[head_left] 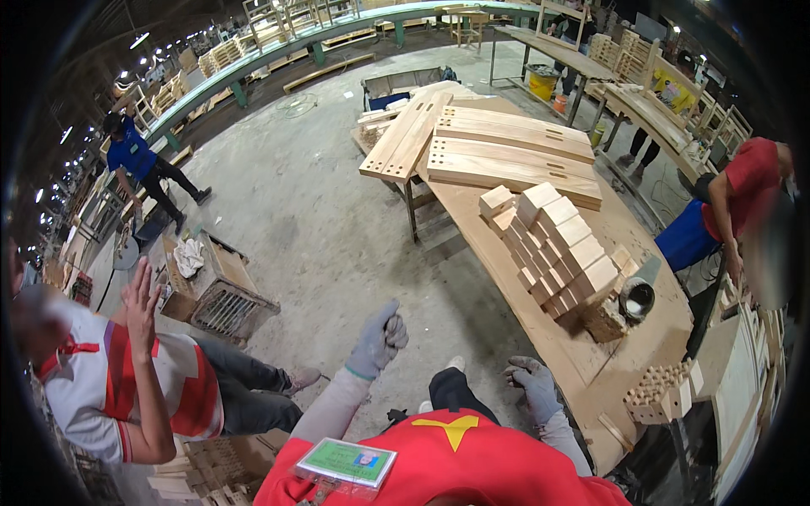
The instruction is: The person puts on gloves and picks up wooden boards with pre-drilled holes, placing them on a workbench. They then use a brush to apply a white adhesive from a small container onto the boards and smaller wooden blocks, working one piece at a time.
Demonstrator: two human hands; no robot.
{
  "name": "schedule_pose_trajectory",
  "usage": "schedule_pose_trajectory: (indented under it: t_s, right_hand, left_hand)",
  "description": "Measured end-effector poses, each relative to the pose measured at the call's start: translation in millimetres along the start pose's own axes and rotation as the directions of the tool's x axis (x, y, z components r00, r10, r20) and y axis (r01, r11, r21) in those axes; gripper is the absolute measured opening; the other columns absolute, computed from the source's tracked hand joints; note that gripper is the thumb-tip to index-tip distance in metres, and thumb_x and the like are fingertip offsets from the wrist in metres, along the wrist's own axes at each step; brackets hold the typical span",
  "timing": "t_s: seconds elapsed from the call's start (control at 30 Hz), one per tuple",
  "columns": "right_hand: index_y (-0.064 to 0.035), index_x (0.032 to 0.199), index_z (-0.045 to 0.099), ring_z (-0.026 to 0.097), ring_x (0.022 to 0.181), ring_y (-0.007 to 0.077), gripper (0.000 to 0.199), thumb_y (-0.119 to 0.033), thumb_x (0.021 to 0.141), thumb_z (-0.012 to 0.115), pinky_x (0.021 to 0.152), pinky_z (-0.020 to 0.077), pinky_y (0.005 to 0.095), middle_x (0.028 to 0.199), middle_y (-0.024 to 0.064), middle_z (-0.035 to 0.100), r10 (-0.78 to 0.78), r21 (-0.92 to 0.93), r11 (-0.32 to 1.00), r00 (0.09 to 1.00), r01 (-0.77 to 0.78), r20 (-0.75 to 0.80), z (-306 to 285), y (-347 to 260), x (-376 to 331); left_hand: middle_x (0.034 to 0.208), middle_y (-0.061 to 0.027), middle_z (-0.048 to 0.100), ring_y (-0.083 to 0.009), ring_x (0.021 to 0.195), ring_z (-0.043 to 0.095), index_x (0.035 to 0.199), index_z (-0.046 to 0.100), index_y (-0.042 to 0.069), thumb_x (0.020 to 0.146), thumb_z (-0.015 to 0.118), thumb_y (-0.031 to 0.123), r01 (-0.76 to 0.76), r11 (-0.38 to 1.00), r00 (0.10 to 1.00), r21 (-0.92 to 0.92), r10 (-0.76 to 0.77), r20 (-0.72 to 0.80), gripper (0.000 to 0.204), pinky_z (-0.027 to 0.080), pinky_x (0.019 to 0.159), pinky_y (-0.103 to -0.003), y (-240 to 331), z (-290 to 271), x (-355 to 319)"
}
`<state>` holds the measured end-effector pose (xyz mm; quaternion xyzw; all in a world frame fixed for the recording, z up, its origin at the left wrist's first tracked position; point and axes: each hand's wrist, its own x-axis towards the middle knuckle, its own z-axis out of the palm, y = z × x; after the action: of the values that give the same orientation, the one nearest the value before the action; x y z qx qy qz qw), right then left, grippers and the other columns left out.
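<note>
Both gloved hands are empty: the left hand is raised at centre frame, its grip loosely curled with the thumb up, while the right hand hangs half open beside the table. Nearest, at right of centre, sits a stack of short wooden blocks. A green rectangular badge lies on the red shirt at the bottom.

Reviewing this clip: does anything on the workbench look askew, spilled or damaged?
Mostly orderly. The stacked blocks on the workbench lean in a slanted row rather than standing square, and the long boards overhang the bench's far edge. No spill or damage visible. Both gloved hands, left hand and right hand, hold nothing.
</note>
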<state>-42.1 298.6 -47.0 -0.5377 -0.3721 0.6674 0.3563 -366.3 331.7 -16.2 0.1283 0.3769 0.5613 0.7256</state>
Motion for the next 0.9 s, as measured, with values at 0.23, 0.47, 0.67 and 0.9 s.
schedule_pose_trajectory:
  t_s: [0.23, 0.47, 0.67, 0.9]
  right_hand:
    - [0.0096, 0.113, 0.048, 0.057, 0.075, 0.0124, 0.037, -0.007, 0.080, 0.052, 0.070, 0.0475, 0.0237, 0.086, 0.0098, 0.061, -0.051, 0.006, 0.999, 0.997, 0.051, 0.063, 21.4, -20.4, 93.0]
    - [0.0103, 0.114, 0.047, 0.056, 0.076, 0.0121, 0.036, -0.006, 0.081, 0.051, 0.068, 0.0466, 0.0232, 0.087, 0.0090, 0.059, -0.045, 0.015, 0.999, 0.986, 0.043, 0.162, 74.9, -89.0, 181.9]
    - [0.0084, 0.115, 0.047, 0.058, 0.077, 0.0141, 0.035, -0.005, 0.083, 0.049, 0.071, 0.0489, 0.0252, 0.090, 0.0104, 0.059, 0.008, 0.087, 0.996, 0.985, -0.024, 0.175, 123.8, -116.9, 260.2]
    - [0.0051, 0.115, 0.049, 0.059, 0.080, 0.0155, 0.033, -0.005, 0.083, 0.050, 0.070, 0.0505, 0.0258, 0.092, 0.0108, 0.059, 0.078, 0.243, 0.966, 0.996, -0.086, 0.043, 188.1, -103.1, 366.1]
  left_hand:
    - [0.042, 0.0021, 0.029, -0.0108, 0.037, 0.027, 0.050, 0.035, 0.015, 0.086, 0.055, 0.035, -0.096, 0.995, 0.994, 0.000, 0.096, -0.057, 0.046, 0.025, 0.040, -0.027, 62.8, 25.7, 105.2]
    - [0.065, -0.0014, 0.050, -0.0097, 0.045, 0.043, 0.087, 0.054, 0.007, 0.080, 0.063, 0.031, -0.289, 0.830, 0.847, 0.478, 0.454, -0.277, 0.026, 0.044, 0.048, -0.029, 137.9, -2.9, 169.7]
    - [0.121, -0.0113, 0.046, -0.0188, 0.104, 0.048, 0.139, 0.027, 0.011, 0.080, 0.058, 0.038, -0.168, 0.752, 0.836, 0.638, 0.452, -0.312, 0.072, 0.037, 0.088, -0.032, 218.2, -48.9, 236.3]
    - [0.133, -0.0228, 0.038, -0.0289, 0.125, 0.035, 0.139, 0.024, 0.002, 0.078, 0.060, 0.042, -0.139, 0.586, 0.926, 0.798, 0.363, -0.105, 0.081, 0.025, 0.104, -0.034, 305.8, -95.1, 371.2]
